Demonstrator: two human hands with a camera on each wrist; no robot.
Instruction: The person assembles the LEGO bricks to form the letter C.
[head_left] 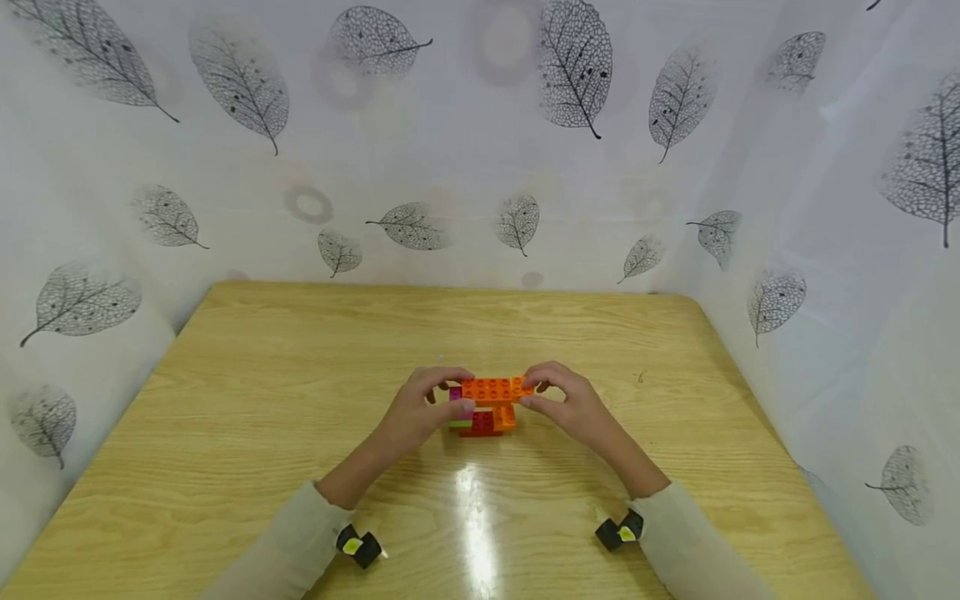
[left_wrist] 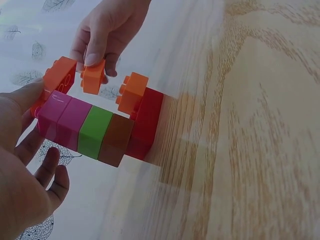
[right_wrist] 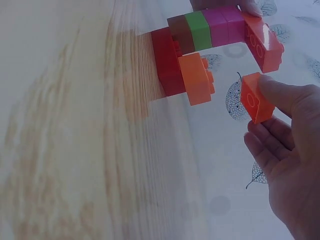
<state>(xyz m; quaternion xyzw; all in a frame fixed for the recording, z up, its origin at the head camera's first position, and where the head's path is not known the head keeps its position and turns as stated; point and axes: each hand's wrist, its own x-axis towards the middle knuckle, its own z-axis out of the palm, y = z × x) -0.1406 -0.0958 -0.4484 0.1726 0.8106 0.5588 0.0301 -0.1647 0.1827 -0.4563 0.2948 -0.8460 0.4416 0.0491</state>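
A C-shaped structure of toy building bricks stands on the table. At its base lies a red brick point(left_wrist: 148, 117), with an orange brick point(right_wrist: 195, 79) on one end. On the other end rises a column of brown point(left_wrist: 116, 139), green point(left_wrist: 95, 131) and two magenta bricks point(left_wrist: 65, 117). A longer orange brick point(head_left: 486, 389) lies across the top, reaching out sideways. My left hand point(head_left: 420, 406) pinches this top brick near the column, thumb on the near side. Between thumb and fingers, my right hand point(head_left: 572, 404) pinches a small orange brick point(right_wrist: 256, 97) close to the long brick's free end.
The wooden table point(head_left: 300, 350) extends around the bricks on all sides. Behind and beside it hangs a pale curtain point(head_left: 450, 167) printed with dark leaves. Small black devices point(head_left: 360, 546) are strapped at both sleeve cuffs.
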